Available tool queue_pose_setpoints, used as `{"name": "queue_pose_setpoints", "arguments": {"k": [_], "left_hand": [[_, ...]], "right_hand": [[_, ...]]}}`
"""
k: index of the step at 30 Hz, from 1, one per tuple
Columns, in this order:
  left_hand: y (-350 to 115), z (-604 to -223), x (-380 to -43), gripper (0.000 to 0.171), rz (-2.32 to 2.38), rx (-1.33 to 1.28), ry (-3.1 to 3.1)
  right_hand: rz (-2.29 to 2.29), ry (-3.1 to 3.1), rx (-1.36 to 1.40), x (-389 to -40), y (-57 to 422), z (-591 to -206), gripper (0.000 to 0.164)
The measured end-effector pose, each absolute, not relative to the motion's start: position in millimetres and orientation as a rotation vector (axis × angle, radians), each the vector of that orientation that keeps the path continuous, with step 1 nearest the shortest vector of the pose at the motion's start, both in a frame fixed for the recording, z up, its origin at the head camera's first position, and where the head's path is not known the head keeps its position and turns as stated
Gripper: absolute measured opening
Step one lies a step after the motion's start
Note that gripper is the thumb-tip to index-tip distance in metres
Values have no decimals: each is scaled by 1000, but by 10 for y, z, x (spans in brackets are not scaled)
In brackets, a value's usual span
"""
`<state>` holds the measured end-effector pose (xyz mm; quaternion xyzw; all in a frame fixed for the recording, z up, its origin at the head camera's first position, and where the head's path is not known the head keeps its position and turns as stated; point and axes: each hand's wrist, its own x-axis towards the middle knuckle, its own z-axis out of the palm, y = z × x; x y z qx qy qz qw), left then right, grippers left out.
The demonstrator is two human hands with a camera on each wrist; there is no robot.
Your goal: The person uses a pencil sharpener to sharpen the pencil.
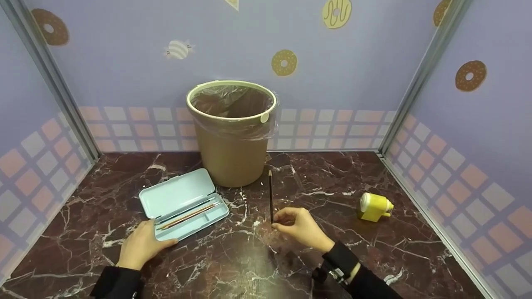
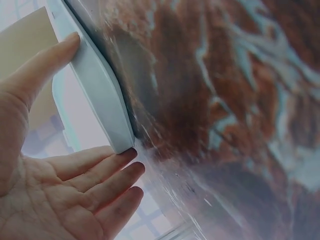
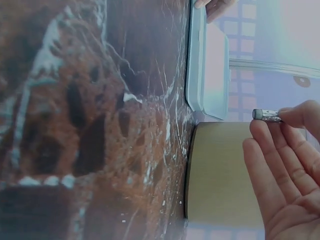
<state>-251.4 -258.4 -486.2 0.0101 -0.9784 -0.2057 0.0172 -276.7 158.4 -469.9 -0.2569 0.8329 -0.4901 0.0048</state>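
A light blue pencil case [image 1: 178, 193] lies with its lid raised, several pencils [image 1: 189, 216] in its tray. At its near left corner, my left hand [image 1: 139, 245] touches it: in the left wrist view the thumb [image 2: 67, 47] rests along the side of the case [image 2: 100, 95] and the fingers reach its end, fairly straight. My right hand [image 1: 301, 226] pinches a dark pencil [image 1: 271, 195] near its lower end, the tip pointing away from me. In the right wrist view, the pencil's metal band and grey end [image 3: 265, 115] stick out from the fingertips.
A tan trash bin [image 1: 232, 158] with a clear plastic liner stands behind the case. To the right sits a yellow and white pencil sharpener [image 1: 375, 207] with a crank. Patterned walls [image 1: 332, 83] enclose the dark marbled table [image 1: 232, 270] at the back and both sides.
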Motion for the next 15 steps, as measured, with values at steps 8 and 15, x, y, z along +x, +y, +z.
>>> {"name": "queue_pose_setpoints", "arguments": {"k": [8, 15], "left_hand": [[-2539, -4851, -2424, 94, -546, -19, -2973], [-2309, -4660, -2352, 97, -534, -74, -2912]], "right_hand": [[-1560, 2586, -751, -2700, 1660, -4731, 11], [-1606, 2551, -727, -2670, 1685, -4739, 15]]}}
